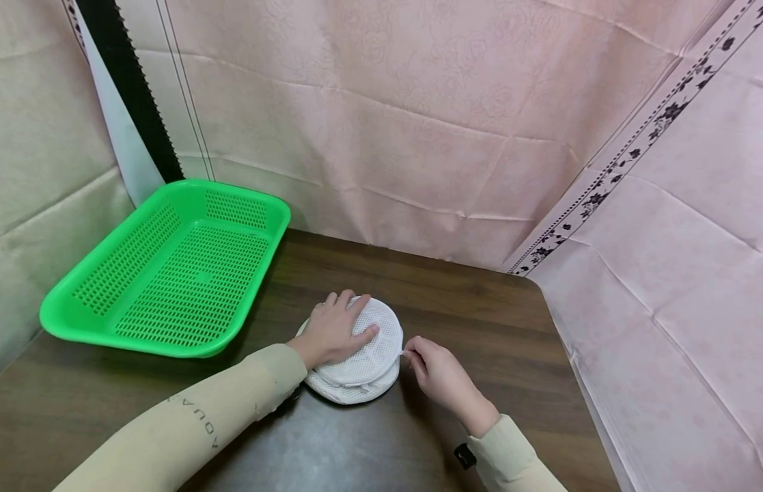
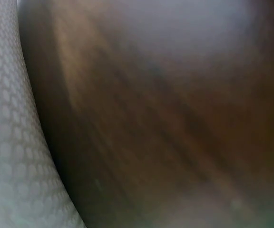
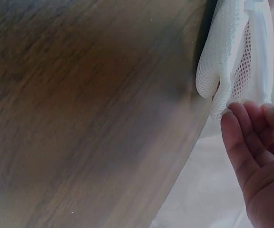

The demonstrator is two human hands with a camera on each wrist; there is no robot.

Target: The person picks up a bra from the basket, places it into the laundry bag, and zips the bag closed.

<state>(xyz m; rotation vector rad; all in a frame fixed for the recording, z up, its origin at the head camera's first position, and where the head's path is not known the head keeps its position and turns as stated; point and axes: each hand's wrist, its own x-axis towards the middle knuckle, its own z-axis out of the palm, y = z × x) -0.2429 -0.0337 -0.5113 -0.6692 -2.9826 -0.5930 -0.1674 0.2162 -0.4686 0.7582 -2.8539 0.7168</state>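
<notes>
A round white mesh laundry bag [image 1: 386, 338] lies on the brown wooden table, its upper disc shifted a little over the lower one. My left hand [image 1: 339, 332] rests flat on top with the fingers spread. At the bag's right edge, my right hand [image 1: 441, 374] pinches a small white bit of it between thumb and fingertips. The right wrist view shows those curled fingers [image 3: 237, 142] right at the mesh edge, below a fold in the bag [image 3: 222, 57]. Only the bag's curved side [image 2: 13, 142] appears in the left wrist view; the left hand is out of that frame.
A green plastic basket [image 1: 276, 225] with slotted sides and base stands at the left of the table [image 1: 479, 307]. Pale patterned cloth [image 1: 418, 137] hangs behind and on both sides. The table's right edge runs beyond my right hand.
</notes>
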